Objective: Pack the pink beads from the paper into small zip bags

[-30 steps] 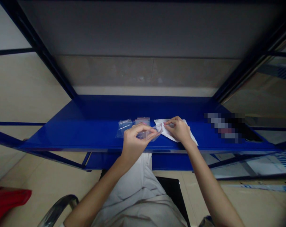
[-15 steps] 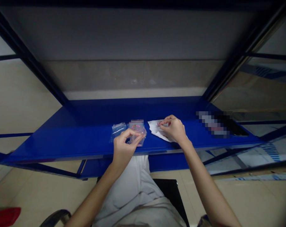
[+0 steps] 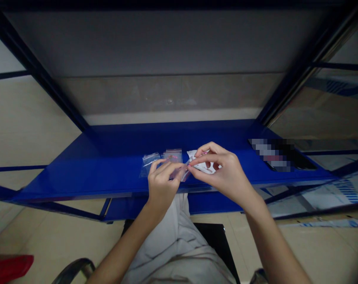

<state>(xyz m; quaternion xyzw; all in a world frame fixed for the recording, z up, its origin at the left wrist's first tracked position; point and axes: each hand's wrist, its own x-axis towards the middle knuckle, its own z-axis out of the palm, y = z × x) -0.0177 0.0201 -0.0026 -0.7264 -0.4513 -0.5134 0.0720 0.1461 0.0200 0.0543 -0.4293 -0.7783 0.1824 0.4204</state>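
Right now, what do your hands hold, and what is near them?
Left hand pinching clear zip bag. Right hand at its edge, above white paper. Another zip bag on blue shelf.

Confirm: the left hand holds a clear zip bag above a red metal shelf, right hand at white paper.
No, the shelf is blue, not red, in the head view; the left hand holds the clear zip bag above it, right hand at the white paper.
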